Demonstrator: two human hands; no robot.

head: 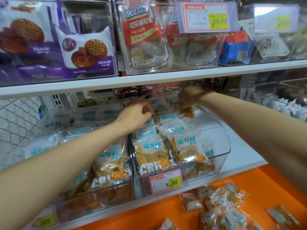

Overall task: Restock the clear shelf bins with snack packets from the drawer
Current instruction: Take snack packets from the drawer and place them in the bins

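Reaching into the curved clear plastic bin (222, 143), the right hand (191, 97) pinches a crinkly snack packet (188, 112) above its rear. The left hand (137, 113) curls its fingers over glossy stacked packets (149, 151) inside it (gripping one or not, I cannot tell). Loose packets (222, 196) lie on the orange drawer (166, 211) below.

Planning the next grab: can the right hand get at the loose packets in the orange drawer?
Likely yes: the right hand holds a packet up in the bin, but the drawer packets lie uncovered just below.
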